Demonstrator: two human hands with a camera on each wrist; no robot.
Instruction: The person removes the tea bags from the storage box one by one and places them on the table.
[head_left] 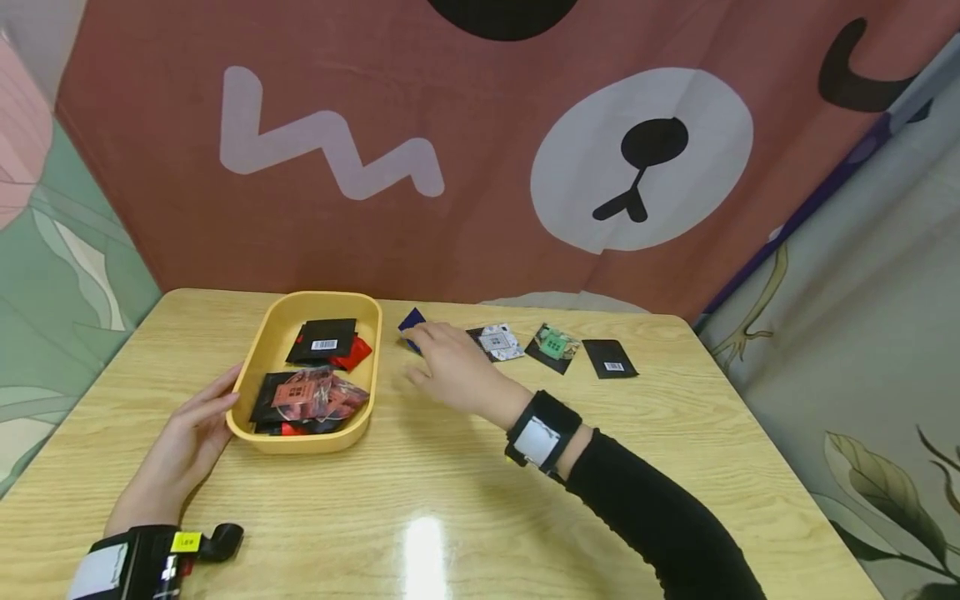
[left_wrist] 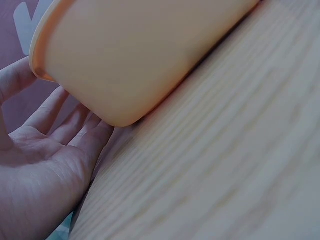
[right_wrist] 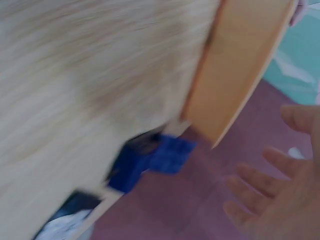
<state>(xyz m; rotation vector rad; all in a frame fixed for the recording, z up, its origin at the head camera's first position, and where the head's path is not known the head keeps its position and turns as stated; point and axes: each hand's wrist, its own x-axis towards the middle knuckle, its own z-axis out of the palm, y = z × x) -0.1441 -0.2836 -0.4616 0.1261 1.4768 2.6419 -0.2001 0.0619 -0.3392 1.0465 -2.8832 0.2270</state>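
Item one, blue packet [head_left: 411, 319]: on the table [head_left: 480, 492], just above centre in the head view, partly hidden by my right grip [head_left: 459, 372]; it lies at the upper-left, fingertip end of that grip, near the tray [head_left: 300, 444]'s right wall; its long axis I cannot tell under the fingers; right is the nearer side, left being across the tray.

Item two, right grip: thumb well apart, fingers loosely spread and slightly bent; I see nothing held; contact with the blue packet I cannot confirm, the right wrist view showing them apart.

Item three, left grip [head_left: 183, 442]: at the tray's lower-left corner; fingers mostly straight, touching rim and outer wall, not wrapped round.

Item four: white packet [head_left: 497, 341], green packet [head_left: 554, 345], black packet [head_left: 611, 358]; in a row, right of centre.
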